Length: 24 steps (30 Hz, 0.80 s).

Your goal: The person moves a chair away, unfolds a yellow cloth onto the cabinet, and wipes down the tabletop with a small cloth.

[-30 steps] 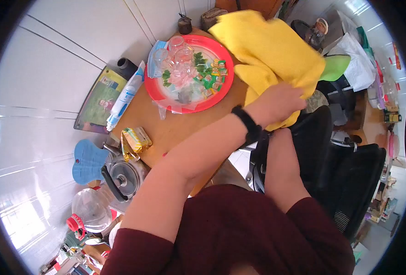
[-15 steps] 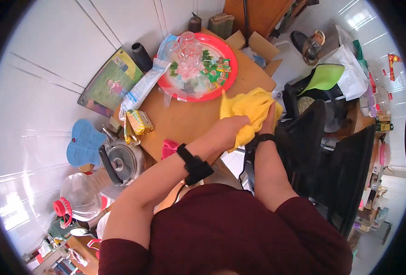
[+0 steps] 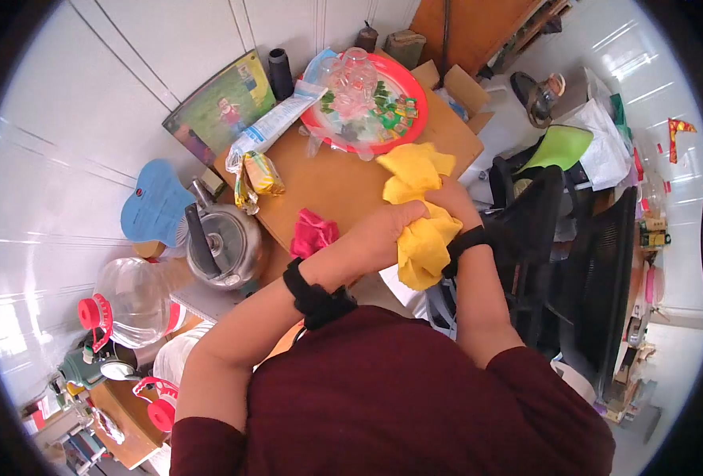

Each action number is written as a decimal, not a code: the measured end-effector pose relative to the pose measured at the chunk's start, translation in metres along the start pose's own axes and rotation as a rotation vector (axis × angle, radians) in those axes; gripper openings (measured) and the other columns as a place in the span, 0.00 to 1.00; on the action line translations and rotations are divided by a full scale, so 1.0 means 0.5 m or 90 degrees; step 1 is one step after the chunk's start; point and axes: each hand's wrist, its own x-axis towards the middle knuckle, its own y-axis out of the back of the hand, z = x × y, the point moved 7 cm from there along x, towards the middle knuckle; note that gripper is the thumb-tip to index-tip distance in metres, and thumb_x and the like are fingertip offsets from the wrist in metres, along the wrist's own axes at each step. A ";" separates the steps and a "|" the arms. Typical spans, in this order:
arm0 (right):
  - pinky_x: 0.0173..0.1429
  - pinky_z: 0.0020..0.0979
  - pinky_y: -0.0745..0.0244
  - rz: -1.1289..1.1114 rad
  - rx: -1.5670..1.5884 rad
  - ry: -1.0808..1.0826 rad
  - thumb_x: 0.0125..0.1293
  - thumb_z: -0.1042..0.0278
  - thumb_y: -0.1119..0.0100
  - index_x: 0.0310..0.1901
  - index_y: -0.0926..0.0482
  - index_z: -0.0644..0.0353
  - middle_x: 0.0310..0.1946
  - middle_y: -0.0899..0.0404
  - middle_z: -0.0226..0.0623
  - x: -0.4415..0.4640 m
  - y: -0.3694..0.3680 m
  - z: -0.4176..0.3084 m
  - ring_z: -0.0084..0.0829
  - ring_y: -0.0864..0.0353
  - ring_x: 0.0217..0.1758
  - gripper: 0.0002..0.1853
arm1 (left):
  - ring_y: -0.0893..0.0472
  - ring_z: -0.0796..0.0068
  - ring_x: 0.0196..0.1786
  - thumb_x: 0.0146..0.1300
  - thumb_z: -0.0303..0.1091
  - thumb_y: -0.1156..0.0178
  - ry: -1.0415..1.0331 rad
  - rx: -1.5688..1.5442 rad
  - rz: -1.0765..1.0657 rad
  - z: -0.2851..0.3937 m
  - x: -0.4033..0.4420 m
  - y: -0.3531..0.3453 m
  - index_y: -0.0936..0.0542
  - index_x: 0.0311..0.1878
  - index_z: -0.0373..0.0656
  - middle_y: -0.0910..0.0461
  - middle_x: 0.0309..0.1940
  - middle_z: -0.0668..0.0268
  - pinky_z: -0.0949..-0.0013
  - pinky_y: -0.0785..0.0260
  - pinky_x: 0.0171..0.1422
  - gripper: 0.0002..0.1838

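Both my hands grip a yellow cloth (image 3: 427, 252), bunched in the middle, with one end fanning out above and the other hanging below. My left hand (image 3: 395, 230) is closed round it from the left. On the other side my right hand (image 3: 456, 202) clasps it, its fingers partly hidden by the cloth. The cloth is held over the near right part of the wooden table (image 3: 351, 186). A crumpled pink cloth (image 3: 314, 232) lies on the table left of my left hand.
A red-rimmed tray (image 3: 420, 103) with glasses and small green packets stands at the back. Left are a yellow packet (image 3: 263, 174), a pressure cooker (image 3: 232, 242) and a large plastic bottle (image 3: 133, 301). A black mesh chair (image 3: 597, 285) is close by my right arm.
The yellow cloth has gone from loosely spread to gathered and pinched in the middle between my hands. My view has shifted, showing more of the pink cloth.
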 end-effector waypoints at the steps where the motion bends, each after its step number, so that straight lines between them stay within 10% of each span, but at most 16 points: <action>1: 0.50 0.38 0.27 -0.026 -0.044 0.020 0.47 0.59 0.43 0.45 0.22 0.62 0.42 0.20 0.51 -0.009 0.003 -0.046 0.45 0.21 0.47 0.23 | 0.22 0.53 0.42 0.54 0.36 0.39 -0.011 -0.030 0.026 0.014 -0.004 0.015 0.27 0.45 0.47 0.21 0.36 0.55 0.60 0.31 0.45 0.15; 15: 0.50 0.43 0.28 -0.399 -0.291 0.293 0.55 0.46 0.47 0.45 0.22 0.60 0.44 0.21 0.47 0.010 -0.303 -0.261 0.45 0.22 0.51 0.25 | 0.21 0.54 0.44 0.53 0.36 0.40 0.271 0.421 -0.014 -0.187 -0.134 0.087 0.25 0.47 0.50 0.20 0.38 0.58 0.59 0.29 0.45 0.16; 24: 0.41 0.42 0.28 -0.071 -0.124 0.280 0.52 0.50 0.42 0.32 0.21 0.60 0.32 0.20 0.47 0.305 -0.147 -0.299 0.46 0.21 0.38 0.19 | 0.21 0.55 0.40 0.58 0.32 0.49 0.407 0.521 -0.092 -0.273 -0.126 0.060 0.29 0.52 0.48 0.25 0.42 0.58 0.57 0.27 0.37 0.17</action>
